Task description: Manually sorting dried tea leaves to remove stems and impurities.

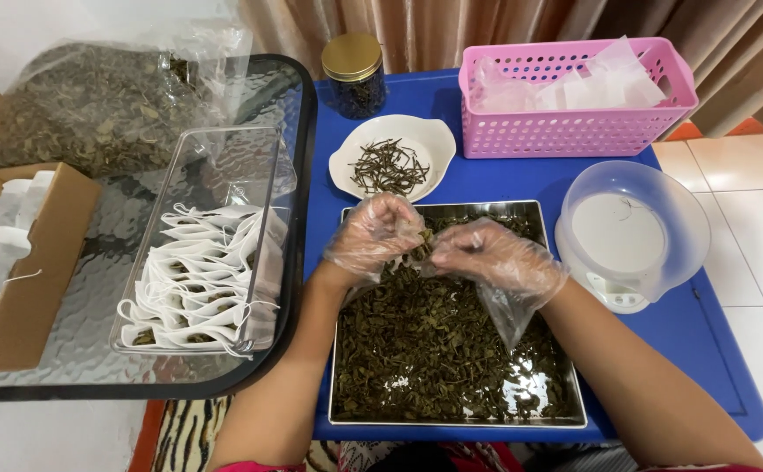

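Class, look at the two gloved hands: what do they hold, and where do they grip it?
Both hands, left and right, pinch a small clump of leaves at the fingertips above the tray; the exact grip is unclear.

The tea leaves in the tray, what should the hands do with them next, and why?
Probably drop the pinch into a little bag. Both gloved hands, left and right, meet over the metal tray of tea leaves, pinching some leaves between them, though no bag shows clearly in their grip. Filled white bags already sit in the clear box alongside.

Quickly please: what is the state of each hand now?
Left hand: gloved, closed, pinching dried tea leaves over the metal tray.
Right hand: gloved, closed on leaves too.
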